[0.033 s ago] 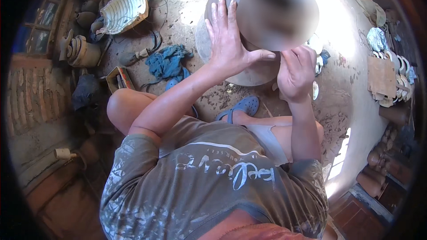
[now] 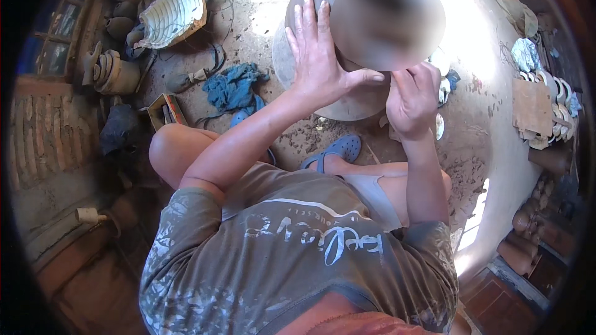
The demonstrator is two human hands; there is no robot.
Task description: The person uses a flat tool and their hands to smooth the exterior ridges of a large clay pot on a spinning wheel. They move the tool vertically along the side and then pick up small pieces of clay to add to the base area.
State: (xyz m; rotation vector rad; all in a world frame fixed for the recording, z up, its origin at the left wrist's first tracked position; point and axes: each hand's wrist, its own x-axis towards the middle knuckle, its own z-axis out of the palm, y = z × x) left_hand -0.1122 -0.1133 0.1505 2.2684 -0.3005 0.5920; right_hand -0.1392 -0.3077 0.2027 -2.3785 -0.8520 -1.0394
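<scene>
A large grey clay pot with a wide round body stands on the floor in front of me. Its raised neck is partly visible, while a blurred oval patch hides much of the upper part. My left hand lies against the pot's left side, fingers spread and thumb stretched to the right. On the near right side, my right hand is closed in a pinch close to the pot's surface. Whatever sits between those fingertips, if anything, is too small or hidden to make out.
A crumpled blue cloth and a small open box lie to the left. Behind them are a ribbed white piece and stacked pots. Brown cardboard and curved pale pieces stand at right. Clay crumbs dot the floor.
</scene>
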